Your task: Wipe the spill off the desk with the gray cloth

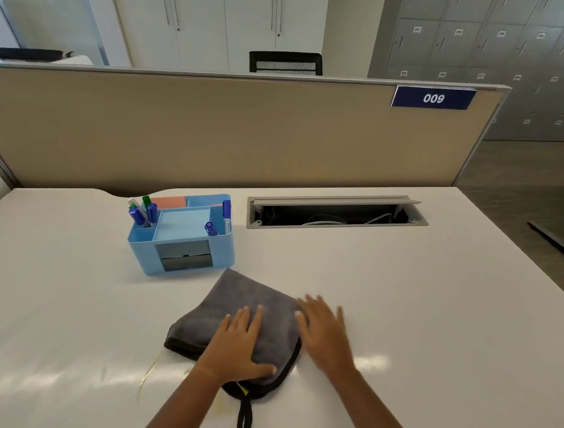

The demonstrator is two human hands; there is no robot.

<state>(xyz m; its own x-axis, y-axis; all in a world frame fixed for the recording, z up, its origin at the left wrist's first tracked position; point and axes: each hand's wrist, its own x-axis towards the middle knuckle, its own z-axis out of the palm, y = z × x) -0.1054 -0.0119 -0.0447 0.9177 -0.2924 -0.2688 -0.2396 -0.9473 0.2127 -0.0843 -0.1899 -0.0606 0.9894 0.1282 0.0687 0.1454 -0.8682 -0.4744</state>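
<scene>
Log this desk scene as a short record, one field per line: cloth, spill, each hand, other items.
cloth: gray cloth, folded, flat on the white desk, black loop at its near edge
spill: yellowish streaks on the desk, left of and near the cloth's near edge
left hand: left hand flat on the cloth, fingers spread
right hand: right hand open, at the cloth's right edge, blurred
other items: blue organizer with markers behind the cloth; open cable tray

l hand (240,345) flat, fingers spread; r hand (323,335) flat, blurred.
</scene>
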